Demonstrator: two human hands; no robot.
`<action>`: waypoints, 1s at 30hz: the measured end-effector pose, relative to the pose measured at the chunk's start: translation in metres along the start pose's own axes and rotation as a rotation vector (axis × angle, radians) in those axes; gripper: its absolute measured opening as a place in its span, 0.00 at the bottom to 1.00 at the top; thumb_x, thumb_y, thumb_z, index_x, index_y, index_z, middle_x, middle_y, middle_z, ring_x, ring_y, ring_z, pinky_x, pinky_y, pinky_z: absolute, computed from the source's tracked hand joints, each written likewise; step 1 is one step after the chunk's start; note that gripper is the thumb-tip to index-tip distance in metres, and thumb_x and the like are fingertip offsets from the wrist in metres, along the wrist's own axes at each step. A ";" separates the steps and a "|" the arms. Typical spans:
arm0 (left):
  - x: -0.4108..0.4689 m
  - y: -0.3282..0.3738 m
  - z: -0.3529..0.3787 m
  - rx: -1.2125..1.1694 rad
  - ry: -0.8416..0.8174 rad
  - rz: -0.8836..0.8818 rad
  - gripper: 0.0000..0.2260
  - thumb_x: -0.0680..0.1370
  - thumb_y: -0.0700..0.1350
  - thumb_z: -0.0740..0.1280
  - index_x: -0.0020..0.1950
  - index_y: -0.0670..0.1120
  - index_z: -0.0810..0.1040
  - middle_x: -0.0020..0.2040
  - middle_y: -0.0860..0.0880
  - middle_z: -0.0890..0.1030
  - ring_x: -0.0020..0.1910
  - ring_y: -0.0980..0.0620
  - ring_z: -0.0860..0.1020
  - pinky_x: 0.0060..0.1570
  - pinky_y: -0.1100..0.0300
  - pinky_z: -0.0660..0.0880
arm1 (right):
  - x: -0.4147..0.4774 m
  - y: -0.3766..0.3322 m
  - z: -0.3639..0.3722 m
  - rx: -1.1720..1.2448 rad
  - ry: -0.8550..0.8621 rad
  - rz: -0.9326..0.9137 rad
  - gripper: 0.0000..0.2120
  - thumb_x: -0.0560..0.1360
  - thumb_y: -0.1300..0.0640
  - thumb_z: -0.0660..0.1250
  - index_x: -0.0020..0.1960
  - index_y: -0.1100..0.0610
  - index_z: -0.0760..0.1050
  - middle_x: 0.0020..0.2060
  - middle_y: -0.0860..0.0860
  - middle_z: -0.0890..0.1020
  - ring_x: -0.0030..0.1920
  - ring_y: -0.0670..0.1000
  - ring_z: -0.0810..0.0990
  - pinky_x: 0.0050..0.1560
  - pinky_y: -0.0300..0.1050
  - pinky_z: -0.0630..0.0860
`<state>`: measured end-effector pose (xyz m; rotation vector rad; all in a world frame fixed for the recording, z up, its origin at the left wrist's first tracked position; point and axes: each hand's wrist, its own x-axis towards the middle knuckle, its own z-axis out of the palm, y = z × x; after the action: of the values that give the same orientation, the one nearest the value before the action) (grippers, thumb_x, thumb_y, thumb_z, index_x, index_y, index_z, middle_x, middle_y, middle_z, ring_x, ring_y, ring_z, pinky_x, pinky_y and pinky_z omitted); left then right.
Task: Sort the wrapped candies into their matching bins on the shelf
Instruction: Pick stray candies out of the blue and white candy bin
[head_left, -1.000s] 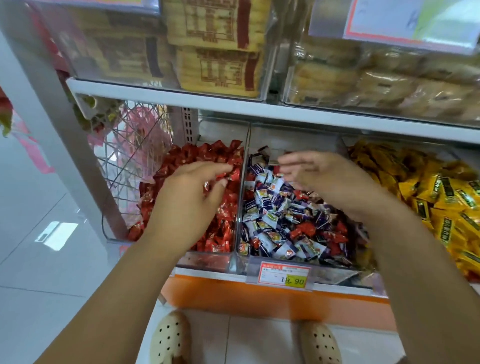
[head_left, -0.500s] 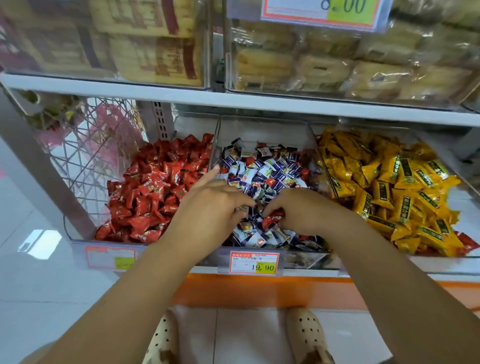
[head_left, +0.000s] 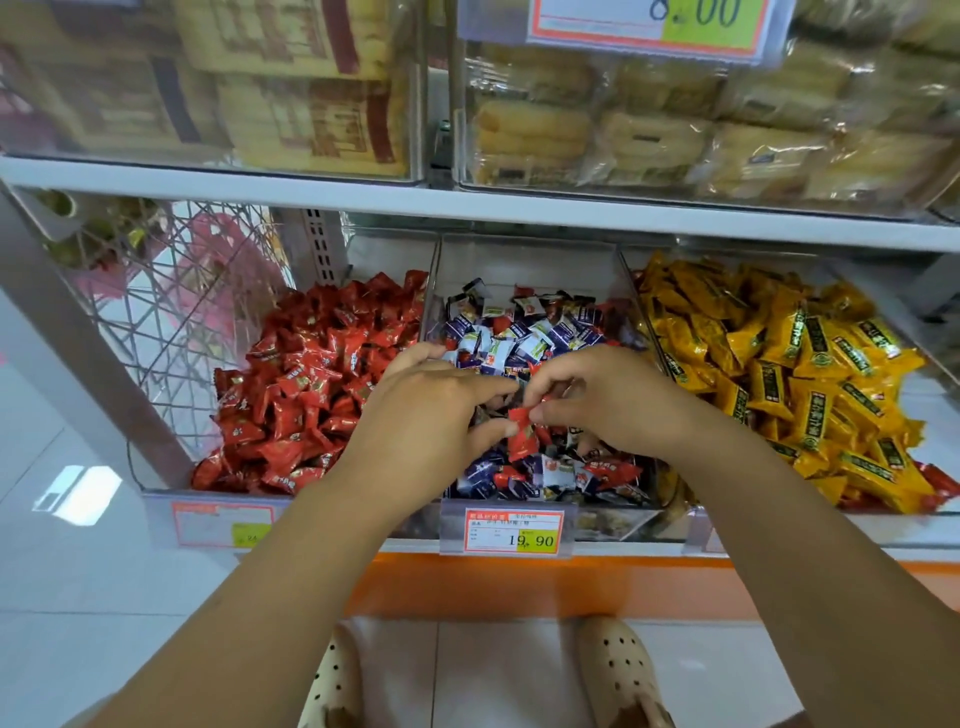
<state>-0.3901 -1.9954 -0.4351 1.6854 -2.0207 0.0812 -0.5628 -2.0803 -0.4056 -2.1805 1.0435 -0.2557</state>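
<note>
Both hands meet over the middle bin (head_left: 530, 262): left hand (head_left: 431, 415) and right hand (head_left: 613, 400) pinch one red candy (head_left: 521, 435) just above the blue-and-white pile. Clear dividers close in on both sides, red bin (head_left: 166, 501) left, yellow bin (head_left: 831, 527) right. The right fingertips curl under, hidden.

The lower shelf (head_left: 405, 546) is carrying three clear bins side by side: the left bin (head_left: 161, 493) is holding red candies (head_left: 311, 384), the middle bin (head_left: 530, 265) blue-and-white candies (head_left: 524, 338), and the right bin (head_left: 857, 527) yellow candies (head_left: 779, 374). The upper shelf (head_left: 363, 195) is bearing clear boxes (head_left: 460, 130) of wrapped pastries (head_left: 649, 140).
</note>
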 end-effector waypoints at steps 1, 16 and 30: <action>0.001 0.002 -0.002 -0.017 0.009 -0.005 0.19 0.71 0.57 0.72 0.60 0.54 0.80 0.46 0.55 0.85 0.47 0.51 0.81 0.65 0.64 0.51 | -0.001 -0.001 -0.001 0.055 0.016 0.006 0.04 0.74 0.58 0.71 0.43 0.50 0.81 0.39 0.47 0.80 0.31 0.42 0.78 0.29 0.34 0.76; 0.010 0.006 -0.010 -0.171 -0.080 -0.127 0.17 0.73 0.61 0.67 0.61 0.61 0.75 0.33 0.59 0.76 0.42 0.65 0.74 0.54 0.72 0.51 | -0.003 -0.010 0.002 0.478 0.010 0.028 0.07 0.75 0.63 0.68 0.46 0.54 0.82 0.42 0.55 0.83 0.38 0.48 0.81 0.36 0.43 0.81; 0.012 0.007 -0.010 -0.118 -0.057 -0.183 0.14 0.73 0.56 0.70 0.59 0.61 0.77 0.28 0.64 0.65 0.39 0.61 0.66 0.55 0.65 0.54 | -0.018 -0.016 -0.035 -0.136 -0.032 0.180 0.10 0.76 0.60 0.68 0.46 0.45 0.80 0.47 0.42 0.79 0.34 0.49 0.84 0.30 0.35 0.78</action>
<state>-0.3948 -2.0008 -0.4197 1.8061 -1.8629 -0.1471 -0.5807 -2.0774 -0.3667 -2.1843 1.2628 -0.0683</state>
